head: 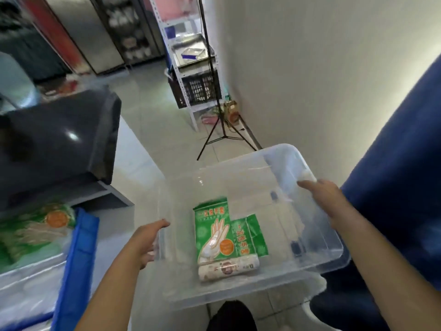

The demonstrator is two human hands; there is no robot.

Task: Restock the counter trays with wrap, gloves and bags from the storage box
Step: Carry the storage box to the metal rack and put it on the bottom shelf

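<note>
Your left hand is clamped on the left wall of the clear plastic storage box, thumb on top along the rim, the other fingers hidden behind the wall. Your right hand is closed over the right rim towards its far corner; the fingertips are blurred against the plastic, so the exact wrap of the fingers cannot be told. The box is carried between both hands above the tiled floor, its far end tipped slightly up.

Contents, seen through the open top: a green pack of disposable gloves lies flat at the centre of the box floor. A second green glove pack lies at 3 o'clock of the first, touching it and partly under its edge. A white printed roll lies on its side at 6 o'clock of both packs, against their near ends. Whether it is wrap or bags cannot be read.

At 9 o'clock of the box, a blue tray sits on the counter, holding a blurred green glove pack. At 10 o'clock, a dark appliance stands behind the tray. At 12 o'clock, a black tripod and a white metal shelf rack stand against the wall. At 3 o'clock, a blue upholstered surface lies just beside your right forearm.
</note>
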